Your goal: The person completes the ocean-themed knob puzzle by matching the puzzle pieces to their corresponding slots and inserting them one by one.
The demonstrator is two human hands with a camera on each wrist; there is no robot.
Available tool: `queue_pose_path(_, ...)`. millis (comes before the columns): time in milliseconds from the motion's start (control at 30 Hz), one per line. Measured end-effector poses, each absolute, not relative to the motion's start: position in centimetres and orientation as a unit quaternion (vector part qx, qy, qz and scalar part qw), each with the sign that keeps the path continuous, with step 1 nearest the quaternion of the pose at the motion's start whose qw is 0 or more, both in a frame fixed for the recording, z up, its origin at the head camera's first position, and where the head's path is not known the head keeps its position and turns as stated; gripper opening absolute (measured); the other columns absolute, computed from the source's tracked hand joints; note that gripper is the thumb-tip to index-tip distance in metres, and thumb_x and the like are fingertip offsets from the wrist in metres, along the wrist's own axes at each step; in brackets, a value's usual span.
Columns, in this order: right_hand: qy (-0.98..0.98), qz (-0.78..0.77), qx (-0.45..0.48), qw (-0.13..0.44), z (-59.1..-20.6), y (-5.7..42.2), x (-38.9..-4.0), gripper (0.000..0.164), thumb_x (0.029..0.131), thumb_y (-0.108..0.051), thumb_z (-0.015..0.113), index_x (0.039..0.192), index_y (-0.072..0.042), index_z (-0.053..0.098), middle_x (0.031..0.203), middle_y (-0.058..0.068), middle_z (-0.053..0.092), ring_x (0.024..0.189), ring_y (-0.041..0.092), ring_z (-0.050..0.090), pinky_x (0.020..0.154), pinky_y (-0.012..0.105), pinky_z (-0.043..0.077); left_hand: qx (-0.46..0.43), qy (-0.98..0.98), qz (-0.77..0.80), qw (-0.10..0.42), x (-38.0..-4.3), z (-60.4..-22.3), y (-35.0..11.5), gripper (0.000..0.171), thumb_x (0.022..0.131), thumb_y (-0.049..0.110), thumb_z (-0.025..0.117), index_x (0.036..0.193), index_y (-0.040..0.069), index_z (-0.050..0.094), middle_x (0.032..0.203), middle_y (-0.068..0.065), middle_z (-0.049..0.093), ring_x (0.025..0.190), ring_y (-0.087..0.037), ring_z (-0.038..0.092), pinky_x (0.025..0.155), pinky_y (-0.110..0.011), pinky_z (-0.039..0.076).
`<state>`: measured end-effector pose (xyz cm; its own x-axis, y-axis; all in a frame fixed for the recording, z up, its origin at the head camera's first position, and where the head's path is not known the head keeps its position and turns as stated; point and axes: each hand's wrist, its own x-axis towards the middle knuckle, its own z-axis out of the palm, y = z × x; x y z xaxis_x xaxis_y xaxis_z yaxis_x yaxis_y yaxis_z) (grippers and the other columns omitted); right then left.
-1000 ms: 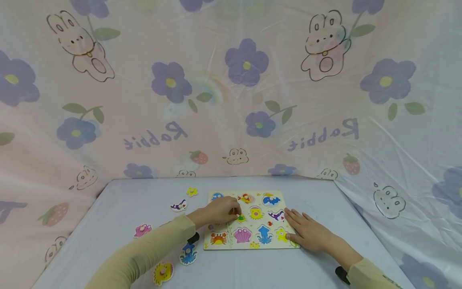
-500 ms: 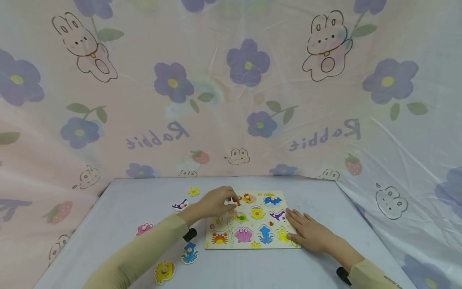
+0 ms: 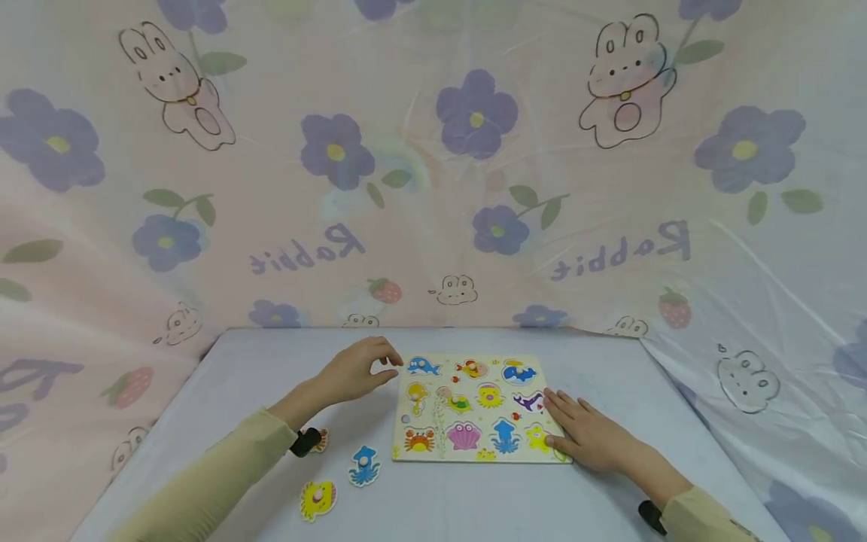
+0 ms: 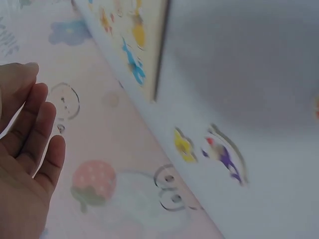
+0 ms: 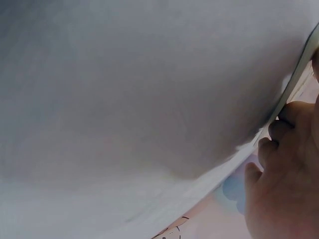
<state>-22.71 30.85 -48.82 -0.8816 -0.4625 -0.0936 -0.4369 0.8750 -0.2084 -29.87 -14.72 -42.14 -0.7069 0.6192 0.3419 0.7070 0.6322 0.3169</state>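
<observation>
My left hand [image 3: 359, 369] hovers just off the upper left corner of a wooden puzzle board [image 3: 521, 455], fingers loosely bent and nothing between them. In the left wrist view the left hand [image 4: 27, 144] also shows empty. Close to its fingertips, a blue dolphin piece [image 3: 423, 366] with a knob lies in the board. The right hand [image 3: 592, 436] rests flat with its fingertips on the board's right edge. In the right wrist view, the right hand's fingers [image 5: 266, 149] lie along that edge. Crab, shell, squid and star pictures fill the lower row.
Left of the board lie a loose blue squid piece [image 3: 364, 465] and a yellow piece [image 3: 317, 500]. An orange piece [image 3: 323, 439] is partly hidden by the left wrist. The left wrist view shows a yellow star piece [image 4: 183, 145] and a purple whale piece [image 4: 224, 158].
The left hand has moved from the middle-left of the board, up past the blue dolphin, and off to the left, its fingers parting. The right hand stays put; the head view shifts slightly.
</observation>
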Motion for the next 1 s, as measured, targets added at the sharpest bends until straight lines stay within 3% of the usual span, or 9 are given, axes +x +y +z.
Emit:
queue_pose_path(300, 0.966, -0.085, -0.232, 0.069, -49.3, 31.0, -22.9, 0.083, 0.104, -0.059, 0.051, 0.159, 0.0, 0.036, 0.168, 0.019, 0.028, 0.153, 0.045, 0.026, 0.121, 0.066, 0.021, -0.318, -0.915, -0.236, 0.074, -28.2, -43.9, -20.6, 0.015, 0.092, 0.009, 0.079, 0.106, 0.015, 0.074, 0.104, 0.004, 0.069, 0.096, -0.024, 0.066, 0.084, -0.043, 0.058)
queue_pose_path(467, 0.968, -0.087, -0.225, 0.072, -49.5, 31.0, -22.9, 0.082, 0.104, -0.059, 0.051, 0.159, 0.0, 0.035, 0.168, 0.018, 0.028, 0.153, 0.045, 0.026, 0.121, 0.065, 0.021, -0.285, -0.925, -0.241, 0.069, -27.2, -44.5, -23.5, 0.016, 0.091, 0.008, 0.08, 0.106, 0.015, 0.076, 0.105, 0.002, 0.07, 0.096, -0.022, 0.065, 0.084, -0.047, 0.057)
queue_pose_path(733, 0.969, -0.086, -0.22, 0.08, -49.4, 30.8, -23.0, 0.084, 0.103, -0.061, 0.05, 0.16, -0.002, 0.035, 0.169, 0.017, 0.027, 0.154, 0.044, 0.025, 0.121, 0.065, 0.02, -0.256, -0.932, -0.254, 0.038, -24.0, -45.4, -26.5, 0.015, 0.092, 0.01, 0.08, 0.105, 0.015, 0.076, 0.103, 0.007, 0.07, 0.094, -0.013, 0.062, 0.083, -0.039, 0.058)
queue_pose_path(1000, 0.969, -0.084, -0.221, 0.078, -49.1, 30.8, -23.1, 0.085, 0.102, -0.061, 0.053, 0.16, -0.002, 0.035, 0.169, 0.016, 0.028, 0.154, 0.044, 0.026, 0.121, 0.065, 0.02, -0.295, -0.912, -0.286, 0.026, -20.1, -47.1, -26.9, 0.014, 0.091, 0.014, 0.081, 0.101, 0.021, 0.074, 0.1, 0.014, 0.068, 0.09, -0.006, 0.06, 0.079, -0.031, 0.055)
